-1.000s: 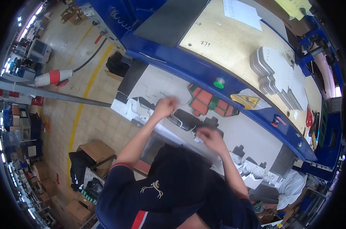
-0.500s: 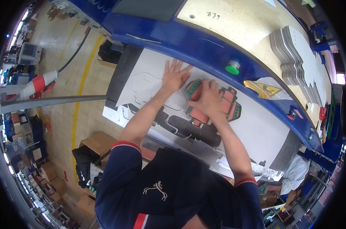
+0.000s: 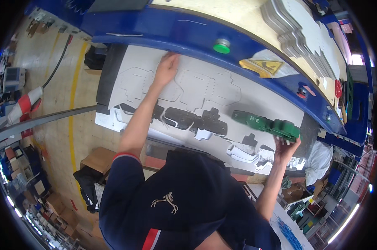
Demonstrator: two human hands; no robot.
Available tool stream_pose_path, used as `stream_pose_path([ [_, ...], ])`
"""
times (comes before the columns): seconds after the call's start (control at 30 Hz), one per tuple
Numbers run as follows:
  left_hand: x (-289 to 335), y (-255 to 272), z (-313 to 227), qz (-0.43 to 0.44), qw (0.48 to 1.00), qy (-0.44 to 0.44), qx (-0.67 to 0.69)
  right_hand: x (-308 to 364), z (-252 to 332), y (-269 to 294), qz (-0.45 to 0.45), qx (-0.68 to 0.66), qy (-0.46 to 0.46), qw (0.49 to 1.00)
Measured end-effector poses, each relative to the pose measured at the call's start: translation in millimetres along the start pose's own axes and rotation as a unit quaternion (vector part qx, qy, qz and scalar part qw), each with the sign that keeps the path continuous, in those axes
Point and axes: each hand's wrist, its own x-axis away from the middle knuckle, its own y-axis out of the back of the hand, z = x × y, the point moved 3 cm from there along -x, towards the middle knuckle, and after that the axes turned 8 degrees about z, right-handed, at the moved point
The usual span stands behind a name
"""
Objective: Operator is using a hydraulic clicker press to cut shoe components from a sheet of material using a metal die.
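My right hand (image 3: 286,150) grips the right end of a green cutting die (image 3: 261,123), which is tilted over the right part of a pale sheet (image 3: 276,102). Fingers show below the die's edge. My left hand (image 3: 166,71) is at the sheet's far edge, beside the blue beam; its fingers are bent together on that edge, tips partly hidden. Between the hands, cut outlines (image 3: 198,89) of a lobed shape mark the sheet. Nearer me, dark cut-through openings (image 3: 182,118) run along the sheet's near side, with loose white scraps (image 3: 242,155) by them.
A blue machine beam (image 3: 155,29) with a green push button (image 3: 221,46) crosses the far side. Stacked grey cut pieces (image 3: 298,31) rest on top of the machine. A grey bar (image 3: 47,116) reaches in from the left. Cardboard boxes (image 3: 97,160) stand on the floor at left.
The cutting die was lifted off the sheet and carried right by my right hand, uncovering cut outlines. My left hand went from lying spread to bent fingers at the far edge. The view shifted.
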Motion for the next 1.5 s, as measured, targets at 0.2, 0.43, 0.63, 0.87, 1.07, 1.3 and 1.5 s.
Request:
stream_pose_path([
  [0.2,76.8,-75.6,-100.4,0.165,0.984,-0.066,0.028,-27.1,-47.2,48.6,0.086,0.011,-0.334,0.938],
  [0.43,107.0,-153.6,-137.3,0.285,0.940,-0.028,-0.184,-70.2,-63.4,101.6,0.257,0.173,-0.566,0.764],
  [0.63,105.9,-166.7,-141.6,0.219,0.946,-0.055,-0.232,-71.4,-3.7,77.2,0.326,0.623,-0.080,0.707],
  [0.87,111.1,-172.5,-136.4,0.206,0.948,-0.077,-0.231,-84.5,-25.5,85.5,0.302,0.689,0.031,0.658],
  [1.07,108.8,-168.6,-128.3,0.186,0.952,-0.102,-0.223,-83.9,-41.6,88.9,0.374,0.583,0.045,0.720],
  [1.3,109.5,-166.6,-121.2,0.153,0.965,-0.127,-0.170,-71.8,-53.4,79.9,0.333,0.548,0.087,0.762],
  [1.5,110.6,-164.6,-121.3,0.144,0.961,-0.129,-0.198,-70.0,-57.1,77.1,0.304,0.535,0.090,0.783],
])
